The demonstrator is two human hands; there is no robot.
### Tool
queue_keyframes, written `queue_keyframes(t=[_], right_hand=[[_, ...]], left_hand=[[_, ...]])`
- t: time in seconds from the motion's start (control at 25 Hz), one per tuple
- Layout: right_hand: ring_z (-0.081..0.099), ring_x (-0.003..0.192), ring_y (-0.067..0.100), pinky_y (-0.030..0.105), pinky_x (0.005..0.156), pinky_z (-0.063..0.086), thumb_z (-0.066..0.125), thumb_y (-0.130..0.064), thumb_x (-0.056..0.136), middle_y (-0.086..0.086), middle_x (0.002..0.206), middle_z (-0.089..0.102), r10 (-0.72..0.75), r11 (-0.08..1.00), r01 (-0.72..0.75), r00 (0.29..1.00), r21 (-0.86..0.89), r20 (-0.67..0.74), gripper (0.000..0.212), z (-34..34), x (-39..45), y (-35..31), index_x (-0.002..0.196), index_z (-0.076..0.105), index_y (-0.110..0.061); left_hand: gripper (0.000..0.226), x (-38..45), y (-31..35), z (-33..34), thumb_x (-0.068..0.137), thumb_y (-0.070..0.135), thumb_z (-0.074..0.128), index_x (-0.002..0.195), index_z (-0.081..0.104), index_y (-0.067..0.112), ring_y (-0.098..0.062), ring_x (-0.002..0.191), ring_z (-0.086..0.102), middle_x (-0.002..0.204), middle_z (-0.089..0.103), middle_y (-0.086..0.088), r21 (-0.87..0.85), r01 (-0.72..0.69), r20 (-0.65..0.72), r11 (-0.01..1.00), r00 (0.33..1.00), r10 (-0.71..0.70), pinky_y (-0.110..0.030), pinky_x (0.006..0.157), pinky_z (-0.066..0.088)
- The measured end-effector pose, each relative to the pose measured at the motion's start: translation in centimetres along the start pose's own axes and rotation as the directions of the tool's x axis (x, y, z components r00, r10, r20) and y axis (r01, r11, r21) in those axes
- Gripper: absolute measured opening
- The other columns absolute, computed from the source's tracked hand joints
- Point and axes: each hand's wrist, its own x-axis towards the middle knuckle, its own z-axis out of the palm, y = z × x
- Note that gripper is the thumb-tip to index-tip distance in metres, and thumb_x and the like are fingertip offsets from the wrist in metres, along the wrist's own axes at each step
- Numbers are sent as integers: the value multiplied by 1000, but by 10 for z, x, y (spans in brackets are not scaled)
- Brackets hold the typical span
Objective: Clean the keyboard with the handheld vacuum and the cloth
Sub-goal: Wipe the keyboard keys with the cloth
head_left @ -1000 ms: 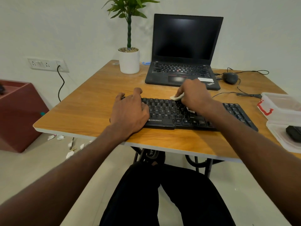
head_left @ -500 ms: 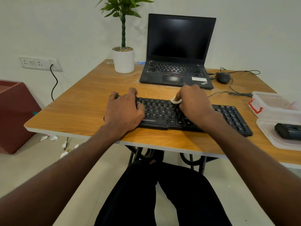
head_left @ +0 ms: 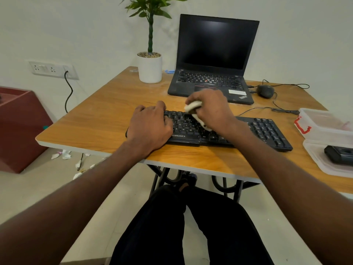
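Now noted: keyboard [head_left: 263,131] at table [head_left: 99,119] front edge, steadied under flat, relaxed left hand [head_left: 150,129]. Right hand [head_left: 212,109], fingers curled around cloth [head_left: 193,108], shifted up to the far key rows. Judged mid-wipe; right-side keys pending.

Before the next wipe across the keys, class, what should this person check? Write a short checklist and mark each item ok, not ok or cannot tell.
1. Cloth gripped in the right hand: ok, the fingers are curled round it.
2. Cloth touching the keys: ok, its lower end lies on the keyboard under the hand.
3. Keyboard steadied: ok, the left hand rests flat on its left end.
4. Keyboard fully on the table: ok, it sits back from the near edge.
5. Number pad wiped: cannot tell, no dirt or dust shows at this size.
6. Cable clear of the wiping path: ok, it runs behind the keyboard.
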Motion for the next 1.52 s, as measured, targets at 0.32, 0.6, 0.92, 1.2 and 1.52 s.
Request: queue_keyframes(t=[0.32, 0.6, 0.92, 1.2, 1.52], right_hand=[[70, 90, 19, 29, 75, 51, 74, -4, 86, 7, 98, 76, 84, 994, -81, 996, -71, 42, 22, 8, 20, 10, 102, 81, -17], [68, 91, 20, 30, 76, 52, 74, 0, 84, 6, 106, 76, 83, 989, -69, 991, -128, 106, 31, -18, -8, 30, 106, 82, -21], [68, 96, 25, 36, 80, 57, 77, -9, 86, 10, 108, 74, 141, 962, -127, 989, -240, 39, 25, -20, -13, 30, 109, 80, -18], [57, 85, 21, 31, 66, 47, 72, -13, 91, 11, 98, 66, 341, 902, -284, 930, -324, 136, 24, -56, -11, 65, 113, 73, -5], [66, 92, 21, 31, 76, 47, 73, -5, 85, 4, 101, 73, 113, 983, -107, 993, -149, 33, 21, -20, -17, 25, 105, 78, -12]], left_hand=[[30, 0, -2, 2, 97, 36, 39, 112, 57, 17, -18, 77, 61, 85, 68, 2, 5, -18, -11, 1000, 1000, 18, -45, 110, 37], [34, 0, -1, 1, 95, 36, 35, 111, 58, 17, -18, 75, 59, 83, 68, 2, 7, -15, -10, 1000, 1000, 15, -47, 111, 37], [30, 0, -3, 3, 96, 34, 38, 110, 58, 17, -18, 75, 60, 82, 68, 1, 13, -32, -13, 999, 999, 32, -46, 110, 37], [31, 0, -3, 4, 96, 35, 39, 112, 59, 17, -18, 77, 59, 83, 68, 2, 1, -30, -11, 1000, 999, 30, -48, 114, 34], [35, 0, -1, 3, 96, 39, 35, 110, 58, 17, -20, 76, 59, 84, 68, 0, 20, -25, 3, 999, 1000, 25, -48, 112, 35]])
